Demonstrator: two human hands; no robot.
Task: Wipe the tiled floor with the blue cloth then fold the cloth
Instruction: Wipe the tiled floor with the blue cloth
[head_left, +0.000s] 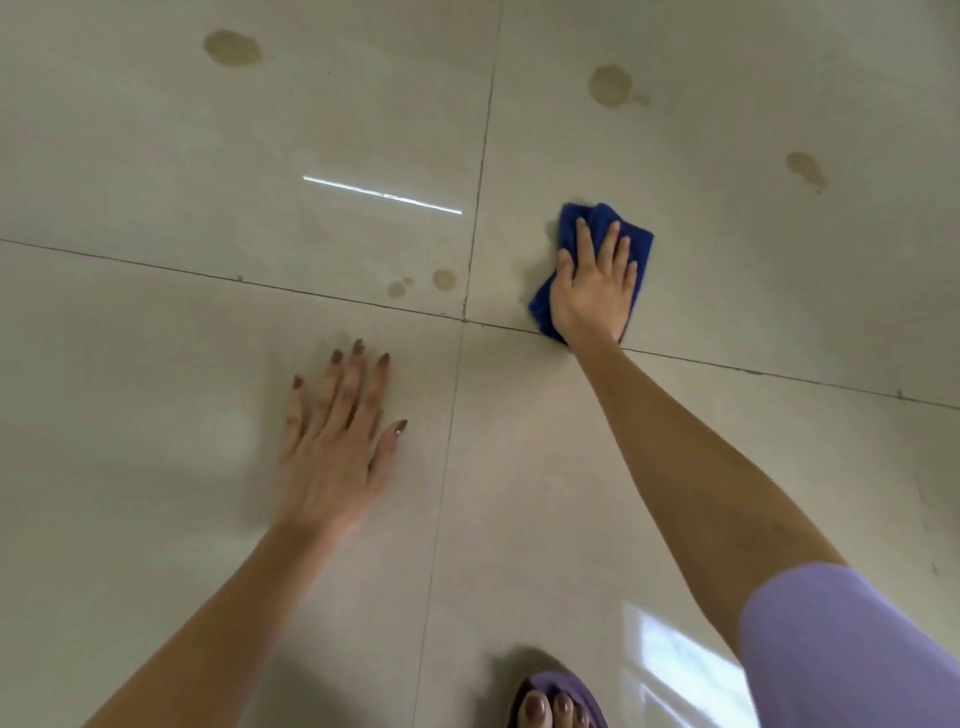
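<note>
Head view: the right hand lies flat on the bunched blue cloth, fingers straight, pressing it to the tiled floor rather than closing a grip. Good wiping means weighting the palm and sweeping across the brown stains nearby. The left hand, spread and holding nothing, is blurred, so I cannot tell whether it touches the floor. The part of the cloth under the palm is hidden.

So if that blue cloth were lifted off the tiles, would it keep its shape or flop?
Probably flop: the cloth is bunched in soft folds under the right hand. It would likely slide easily when pushed, since the floor looks glossy. It seems light, being barely larger than the hand.
</note>
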